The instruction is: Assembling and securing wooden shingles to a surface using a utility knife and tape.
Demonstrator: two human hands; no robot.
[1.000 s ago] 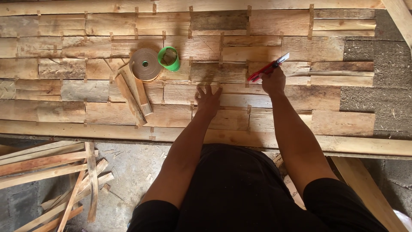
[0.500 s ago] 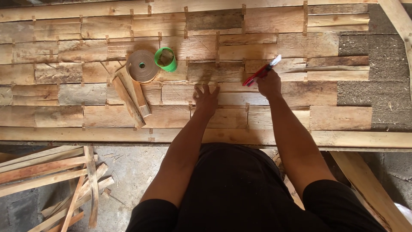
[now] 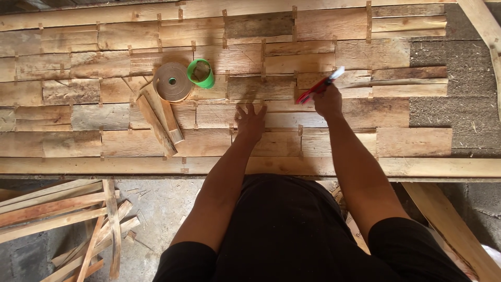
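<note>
Slippage threatens: right hand clenches red tool near flat, empty left hand pressing loose wood pieces; tool could skid

The tape roll is brown. The small ring is bright green. The tool is red with a white tip. The wood pieces are tan and grey, with stripy grain.
</note>
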